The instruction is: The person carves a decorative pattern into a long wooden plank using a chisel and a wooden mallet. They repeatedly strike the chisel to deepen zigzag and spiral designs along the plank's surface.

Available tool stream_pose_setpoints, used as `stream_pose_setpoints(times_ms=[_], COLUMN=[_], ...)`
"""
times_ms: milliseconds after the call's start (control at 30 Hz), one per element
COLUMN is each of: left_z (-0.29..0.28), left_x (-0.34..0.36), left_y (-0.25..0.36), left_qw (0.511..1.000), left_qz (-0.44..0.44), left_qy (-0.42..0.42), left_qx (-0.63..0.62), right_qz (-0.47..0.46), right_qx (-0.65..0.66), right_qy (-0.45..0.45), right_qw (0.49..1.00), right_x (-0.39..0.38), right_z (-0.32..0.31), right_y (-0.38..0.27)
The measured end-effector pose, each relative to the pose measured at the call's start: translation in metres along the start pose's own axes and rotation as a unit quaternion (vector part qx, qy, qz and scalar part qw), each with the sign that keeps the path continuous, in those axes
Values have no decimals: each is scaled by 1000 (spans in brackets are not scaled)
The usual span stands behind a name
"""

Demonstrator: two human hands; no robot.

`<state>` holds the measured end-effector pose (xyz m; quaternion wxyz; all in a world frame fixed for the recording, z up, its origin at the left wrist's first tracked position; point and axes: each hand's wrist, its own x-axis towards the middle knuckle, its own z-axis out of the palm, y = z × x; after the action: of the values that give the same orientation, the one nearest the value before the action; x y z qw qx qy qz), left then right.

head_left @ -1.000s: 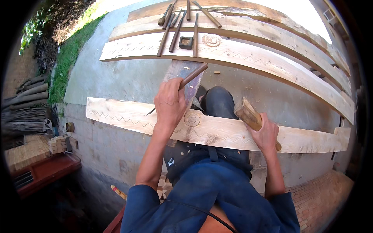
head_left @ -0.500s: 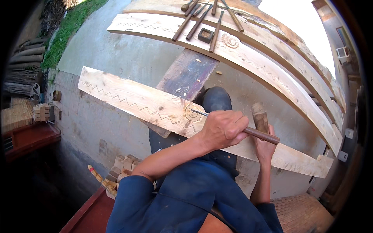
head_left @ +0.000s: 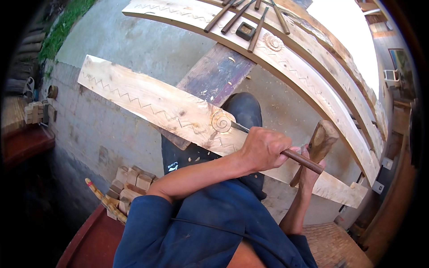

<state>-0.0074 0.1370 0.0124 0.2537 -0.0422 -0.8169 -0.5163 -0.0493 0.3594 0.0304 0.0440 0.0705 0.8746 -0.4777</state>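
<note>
A long pale board (head_left: 116, 80) lies diagonally across my lap, marked with zigzag lines and a carved spiral (head_left: 221, 121). My left hand (head_left: 264, 149) is closed round a chisel (head_left: 303, 160) with a dark wooden handle, its metal blade at the right edge of the spiral. Just right of it, my right hand (head_left: 307, 172) grips a chunky wooden mallet (head_left: 323, 139), raised beside the end of the chisel handle; some of its fingers are hidden behind the handle.
Long beams (head_left: 330, 111), one with a carved rosette (head_left: 272, 42), hold several chisels (head_left: 232, 21) and a small dark square box (head_left: 246, 30). A worn plank (head_left: 210, 73) runs beneath my board. Cut blocks (head_left: 134, 183), a red edge (head_left: 82, 243) and stacked logs (head_left: 31, 47) sit leftward.
My left hand has moved right, bringing the chisel blade onto the spiral from left of it. The mallet in my right hand has tilted beside the chisel handle. The camera view has rotated.
</note>
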Motion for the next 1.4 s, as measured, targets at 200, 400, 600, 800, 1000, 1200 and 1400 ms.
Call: stream_pose_setpoints(times_ms=[200, 400, 600, 800, 1000, 1200, 1400], left_z=[4, -1, -6, -16, -31, -38, -41], left_x=[-1, 6, 22, 27, 29, 27, 22], left_y=[-3, -4, -7, -8, -8, -11, -14], left_qw=[1000, 1000, 995, 992, 980, 979, 980], left_qz=[3, -31, -92, -89, -114, -104, -93], left_qy=[4, 4, 34, 68, 99, 101, 104], left_qx=[5, -3, -30, -61, -132, -141, -139], right_qz=[0, 25, -25, -193, -355, -387, -417], right_qx=[-21, -32, -28, -45, 37, -73, -270], right_qy=[-20, -29, -3, 55, 71, 74, 139], right_qw=[1000, 999, 999, 979, 932, 916, 857], right_x=[-1, -4, -14, -5, 3, -5, 1], right_z=[-4, -9, -13, -21, -54, -36, -38], right_y=[7, 10, -20, -55, -127, -152, -173])
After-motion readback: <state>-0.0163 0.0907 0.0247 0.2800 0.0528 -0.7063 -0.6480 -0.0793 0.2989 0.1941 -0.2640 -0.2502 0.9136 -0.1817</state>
